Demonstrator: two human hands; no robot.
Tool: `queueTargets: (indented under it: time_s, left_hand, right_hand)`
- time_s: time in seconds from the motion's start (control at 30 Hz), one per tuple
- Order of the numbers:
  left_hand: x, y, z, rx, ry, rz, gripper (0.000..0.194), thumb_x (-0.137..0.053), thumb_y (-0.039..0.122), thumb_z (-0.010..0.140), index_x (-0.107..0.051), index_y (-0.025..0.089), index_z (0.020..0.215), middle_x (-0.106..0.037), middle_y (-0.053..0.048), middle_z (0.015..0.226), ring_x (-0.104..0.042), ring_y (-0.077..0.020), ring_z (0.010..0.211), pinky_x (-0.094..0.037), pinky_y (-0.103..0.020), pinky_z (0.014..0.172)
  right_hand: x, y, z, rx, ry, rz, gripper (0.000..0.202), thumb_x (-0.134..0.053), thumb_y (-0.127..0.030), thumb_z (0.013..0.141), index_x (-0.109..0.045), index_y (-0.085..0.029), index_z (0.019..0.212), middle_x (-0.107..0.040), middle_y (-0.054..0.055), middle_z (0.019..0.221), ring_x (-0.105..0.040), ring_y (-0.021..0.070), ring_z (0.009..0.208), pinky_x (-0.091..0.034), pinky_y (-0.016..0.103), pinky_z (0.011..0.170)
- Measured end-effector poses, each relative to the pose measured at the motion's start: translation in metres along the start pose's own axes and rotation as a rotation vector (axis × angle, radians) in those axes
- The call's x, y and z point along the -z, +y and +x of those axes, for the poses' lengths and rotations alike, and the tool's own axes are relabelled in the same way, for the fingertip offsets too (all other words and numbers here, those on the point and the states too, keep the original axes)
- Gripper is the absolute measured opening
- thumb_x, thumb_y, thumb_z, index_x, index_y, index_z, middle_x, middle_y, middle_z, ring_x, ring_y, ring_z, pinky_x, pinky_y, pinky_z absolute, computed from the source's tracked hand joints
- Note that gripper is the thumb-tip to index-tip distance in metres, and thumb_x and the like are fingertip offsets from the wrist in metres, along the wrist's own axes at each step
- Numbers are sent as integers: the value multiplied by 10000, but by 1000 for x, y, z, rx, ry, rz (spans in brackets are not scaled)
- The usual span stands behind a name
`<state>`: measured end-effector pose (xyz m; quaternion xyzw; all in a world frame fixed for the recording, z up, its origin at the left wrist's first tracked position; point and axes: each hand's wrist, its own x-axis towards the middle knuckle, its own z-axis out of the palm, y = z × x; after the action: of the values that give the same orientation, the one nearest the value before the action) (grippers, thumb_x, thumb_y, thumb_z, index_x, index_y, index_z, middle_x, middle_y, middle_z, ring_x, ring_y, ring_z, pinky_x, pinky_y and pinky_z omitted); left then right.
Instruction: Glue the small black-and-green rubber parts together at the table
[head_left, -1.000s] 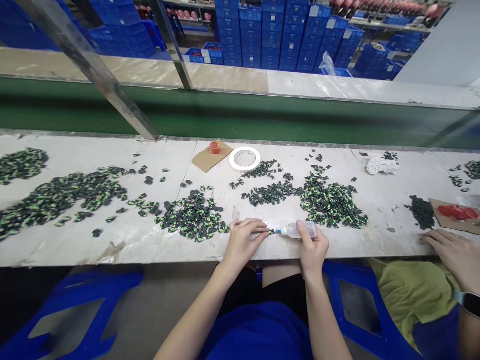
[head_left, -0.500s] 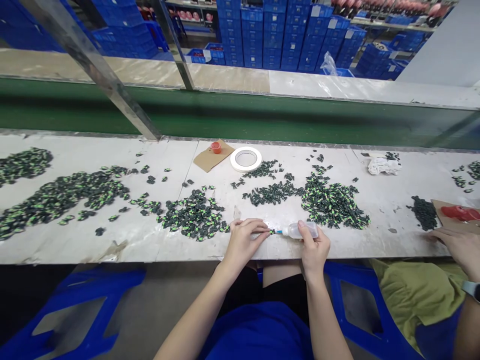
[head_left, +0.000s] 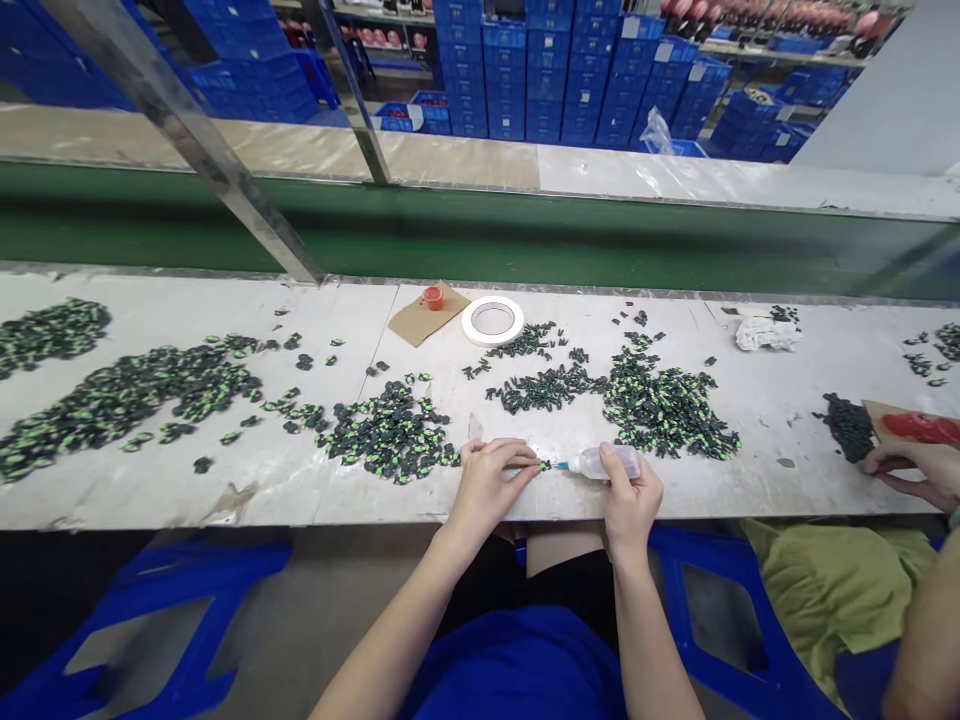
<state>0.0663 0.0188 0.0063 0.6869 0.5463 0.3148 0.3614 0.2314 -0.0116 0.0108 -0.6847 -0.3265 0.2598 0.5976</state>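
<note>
Near the table's front edge, my left hand pinches a small black-and-green part at its fingertips. My right hand is closed around a clear squeeze bottle lying nearly level. Its thin blue tip points left, just short of the small part; whether they touch I cannot tell. Left of my left hand spreads a pile of black-and-green parts. Beyond my right hand lies another such pile, and small dark pieces are heaped between the two.
A roll of white tape and a red cup on cardboard lie behind the piles. More parts cover the left side. At right, a co-worker's hand is beside dark pieces. A green wall borders the back.
The bottle and my right hand have shifted very slightly right, its tip a bit farther from the small part. My left hand stays put. The co-worker's hand has changed its pose.
</note>
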Motion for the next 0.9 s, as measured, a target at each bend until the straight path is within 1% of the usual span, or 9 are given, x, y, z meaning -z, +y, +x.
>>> queueTargets:
  time_s: [0.13,0.27,0.43,0.53,0.63,0.7,0.73,0.8,0.9]
  left_hand:
    - [-1,-1,1,9,-4,3,80,-739,178,735,-684,222,775,-771,-36,864,-707,-270,951,-321,-549,1030]
    - [-1,-3,0,-34,-6,11,29,-706,227,775,-688,219,796,-771,-55,845,-694,-281,992,-340,-550,1028]
    - [-3,-4,0,-50,12,25,21,-711,217,768,-690,220,771,-767,-50,858,-700,-282,974,-342,-570,1025]
    - [-2,-3,1,-43,6,18,52,-725,188,744,-689,221,763,-766,-36,840,-712,-273,934,-357,-563,1018]
    - [6,-2,5,-35,-81,-32,106,-729,184,733,-697,218,828,-772,-38,842,-731,-250,852,-420,-504,984]
    - [17,-1,10,-41,-142,-68,134,-723,223,743,-706,218,876,-776,-48,867,-733,-241,834,-477,-444,930]
    - [24,-2,15,-48,-143,-64,142,-710,252,758,-711,218,896,-775,-54,891,-731,-239,838,-496,-424,903]
    - [36,-5,26,-67,-54,33,145,-663,289,796,-722,221,909,-771,-63,932,-718,-249,869,-507,-427,881]
    - [48,-13,49,-69,168,286,129,-619,240,809,-733,225,868,-767,-76,919,-687,-290,919,-484,-474,885]
  right_hand:
    - [0,2,0,4,-20,-17,368,-693,-501,667,-563,-170,572,-545,-24,520,-476,137,515,-375,255,499]
    - [0,2,0,15,-51,-36,371,-688,-502,682,-561,-172,571,-553,-26,519,-481,135,512,-377,254,503]
    - [0,3,-1,7,11,-17,367,-700,-498,673,-574,-165,580,-564,-19,528,-500,141,525,-389,258,513]
    - [2,8,1,-10,55,91,360,-692,-497,689,-607,-151,643,-586,-3,568,-524,150,547,-401,257,507]
    - [4,11,3,8,48,200,339,-691,-477,712,-631,-146,753,-619,13,655,-571,166,614,-460,278,556]
    - [4,11,5,22,18,211,335,-736,-435,683,-622,-156,830,-660,31,750,-620,189,703,-509,318,646]
    - [2,11,6,24,2,211,356,-768,-407,652,-605,-164,855,-679,41,795,-641,200,748,-524,341,696]
    - [-4,9,9,30,-28,221,425,-817,-356,589,-553,-184,875,-705,60,855,-670,214,815,-532,375,774]
    - [-15,9,14,54,-85,212,493,-827,-331,571,-496,-204,914,-720,93,934,-682,226,899,-523,413,855]
